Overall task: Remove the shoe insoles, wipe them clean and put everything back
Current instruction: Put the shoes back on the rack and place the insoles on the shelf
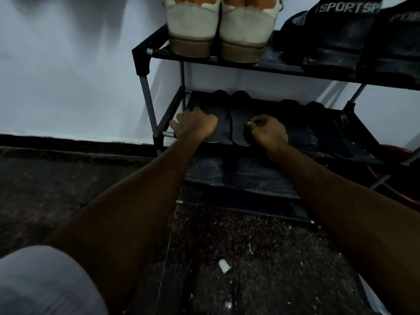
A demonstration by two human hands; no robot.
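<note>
On the middle shelf (168, 134) at 12 o'clock, left hand (194, 126) gripping left insole (221, 123), right hand (269, 131) pinching right insole (238, 115)

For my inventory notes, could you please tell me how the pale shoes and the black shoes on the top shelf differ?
The pale shoes are cream with tan block heels; the black shoes are dark all over. The black shoes carry white SPORT lettering; the pale shoes show none. The pale shoes stand left, the black shoes right. Both pairs sit on the top shelf.
</note>
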